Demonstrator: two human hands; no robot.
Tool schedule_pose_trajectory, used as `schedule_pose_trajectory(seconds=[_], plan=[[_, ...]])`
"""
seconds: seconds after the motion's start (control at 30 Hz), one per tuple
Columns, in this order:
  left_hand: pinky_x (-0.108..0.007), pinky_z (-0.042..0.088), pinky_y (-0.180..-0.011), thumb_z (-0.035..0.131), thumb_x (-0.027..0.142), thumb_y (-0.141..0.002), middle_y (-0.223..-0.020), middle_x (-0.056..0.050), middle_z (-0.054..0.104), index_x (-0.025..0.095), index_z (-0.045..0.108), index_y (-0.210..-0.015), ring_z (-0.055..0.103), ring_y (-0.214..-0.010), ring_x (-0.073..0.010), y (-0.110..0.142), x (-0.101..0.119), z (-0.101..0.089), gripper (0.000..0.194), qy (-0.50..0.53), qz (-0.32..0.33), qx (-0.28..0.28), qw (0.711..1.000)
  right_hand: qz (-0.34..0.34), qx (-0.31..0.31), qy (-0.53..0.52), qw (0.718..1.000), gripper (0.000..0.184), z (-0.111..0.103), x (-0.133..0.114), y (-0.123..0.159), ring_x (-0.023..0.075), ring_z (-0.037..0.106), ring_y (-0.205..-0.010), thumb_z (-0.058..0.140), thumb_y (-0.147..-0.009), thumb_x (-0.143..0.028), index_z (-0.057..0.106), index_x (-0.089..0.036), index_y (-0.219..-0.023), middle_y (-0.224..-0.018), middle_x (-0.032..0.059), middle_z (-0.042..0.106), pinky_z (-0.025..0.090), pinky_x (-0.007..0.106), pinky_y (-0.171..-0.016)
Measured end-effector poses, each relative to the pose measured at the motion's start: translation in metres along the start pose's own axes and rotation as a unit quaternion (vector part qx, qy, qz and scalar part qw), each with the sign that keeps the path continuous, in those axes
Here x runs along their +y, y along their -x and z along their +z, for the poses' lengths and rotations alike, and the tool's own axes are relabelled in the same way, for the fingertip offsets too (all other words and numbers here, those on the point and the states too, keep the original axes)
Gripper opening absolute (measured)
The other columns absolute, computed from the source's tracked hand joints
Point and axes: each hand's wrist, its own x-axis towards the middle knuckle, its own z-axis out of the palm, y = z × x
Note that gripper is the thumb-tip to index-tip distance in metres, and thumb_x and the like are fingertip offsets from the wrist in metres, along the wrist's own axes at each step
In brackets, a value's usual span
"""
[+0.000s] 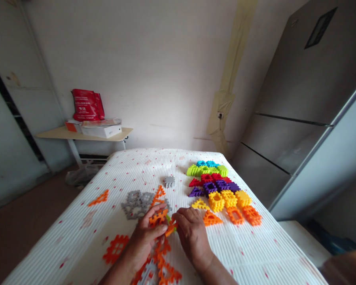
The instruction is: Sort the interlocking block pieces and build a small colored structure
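- Here at the near end of the surface (243, 253), both hands are busy, close together over a jumble of toy pieces.
- My left hand (156, 217) is curled, thumb and fingers around a notched orange piece (158, 217).
- My right hand (175, 222) is bent in from the other side, fingertips seemingly pinching a second orange piece (170, 229); my knuckles hide part of that grip.
- A sliver of green (168, 218) peeks out between my hands; whether it's joined to the orange, I cannot tell.
- Step in hand, as I judge it: working orange pieces against each other at my fingertips. Joining or parting? No telling from here.
- Under my wrists, more orange pieces (167, 273) lie in a loose run, with a grey piece (148, 273) among them.
- Just beyond my left hand, a grey pile (133, 206), and an orange triangle (159, 193) at its right edge.
- Over to the right, stacks in bands of colour: yellow (216, 202), purple (209, 188), red (206, 178), with orange stacks (251, 215) nearest me.
- The next move, I'd say, calls for a steady left grip, light right fingertips and the notches squared before any push or pull.
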Motion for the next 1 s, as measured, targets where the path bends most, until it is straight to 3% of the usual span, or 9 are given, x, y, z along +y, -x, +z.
schedule_pose_trajectory(seconds=[0.13,0.27,0.37,0.47,0.6,0.7,0.83,1.0], plan=[[-0.022,0.038,-0.051,0.079,0.022,-0.054,-0.074,0.001,0.059,0.024,0.057,-0.118,0.051,-0.059,-0.0109,0.001,0.000,0.001,0.068,0.013,-0.002,0.001,1.000,-0.012,-0.018,-0.011,1.000,0.019,0.002,0.001,0.000,0.0174,0.056,-0.078,0.049,-0.088,-0.014,0.064,-0.022,-0.094,-0.088,0.0039,0.066,0.042,0.031,-0.071],[-0.022,0.038,-0.053,0.075,0.019,-0.055,-0.074,0.001,0.059,0.023,0.058,-0.117,0.050,-0.058,-0.0103,-0.001,0.001,0.001,0.064,-0.010,0.026,0.027,0.999,0.000,-0.017,-0.038,0.999,0.034,-0.002,0.003,0.001,0.0208,0.055,-0.093,0.048,-0.079,-0.007,0.060,-0.022,-0.109,-0.105,0.0067,0.064,0.045,0.037,-0.080],[-0.022,0.038,-0.053,0.072,0.018,-0.057,-0.072,0.001,0.059,0.023,0.055,-0.120,0.050,-0.055,-0.0103,-0.003,0.001,0.001,0.065,-0.062,0.059,0.073,0.994,0.006,-0.004,-0.028,1.000,0.038,-0.009,0.004,0.002,0.0244,0.052,-0.102,0.051,-0.078,-0.011,0.057,-0.023,-0.113,-0.118,0.0088,0.059,0.045,0.043,-0.086],[-0.024,0.040,-0.055,0.070,0.019,-0.058,-0.071,0.002,0.060,0.022,0.054,-0.122,0.052,-0.056,-0.0120,-0.002,0.002,0.001,0.065,-0.111,0.075,0.092,0.987,0.007,-0.017,-0.033,0.999,0.032,-0.014,0.005,0.004,0.0243,0.055,-0.100,0.058,-0.079,-0.019,0.059,-0.022,-0.111,-0.115,0.0094,0.061,0.047,0.043,-0.085],[-0.028,0.047,-0.073,0.070,0.014,-0.057,-0.093,-0.004,0.067,0.022,0.062,-0.113,0.061,-0.084,-0.0211,0.000,0.007,0.003,0.057,-0.178,0.107,0.096,0.973,-0.006,-0.072,-0.068,0.995,0.036,-0.015,0.009,0.005,0.0215,0.059,-0.101,0.061,-0.080,-0.024,0.059,-0.020,-0.115,-0.115,0.0099,0.062,0.051,0.034,-0.084],[-0.029,0.045,-0.085,0.070,0.009,-0.053,-0.114,-0.007,0.063,0.022,0.066,-0.106,0.057,-0.104,-0.0254,0.003,0.011,0.005,0.054,-0.216,0.107,0.071,0.968,-0.014,-0.117,-0.057,0.991,0.033,-0.016,0.011,0.005,0.0197,0.061,-0.099,0.057,-0.081,-0.020,0.061,-0.022,-0.114,-0.114,0.0073,0.064,0.052,0.031,-0.083],[-0.029,0.049,-0.070,0.070,0.013,-0.056,-0.091,-0.005,0.067,0.022,0.062,-0.113,0.061,-0.079,-0.0210,0.004,0.007,0.006,0.059,-0.204,0.073,0.043,0.975,-0.014,-0.140,-0.044,0.989,0.030,-0.019,0.010,0.007,0.0174,0.061,-0.094,0.053,-0.080,-0.011,0.062,-0.023,-0.106,-0.106,0.0049,0.065,0.051,0.028,-0.081],[-0.022,0.043,-0.051,0.072,0.020,-0.055,-0.070,0.001,0.060,0.022,0.059,-0.114,0.051,-0.054,-0.0119,0.006,-0.001,0.010,0.061,-0.186,0.057,0.034,0.980,-0.026,-0.146,-0.030,0.989,0.026,-0.025,0.015,0.010,0.0166,0.062,-0.090,0.051,-0.080,-0.010,0.064,-0.022,-0.099,-0.099,0.0045,0.067,0.050,0.027,-0.080]])
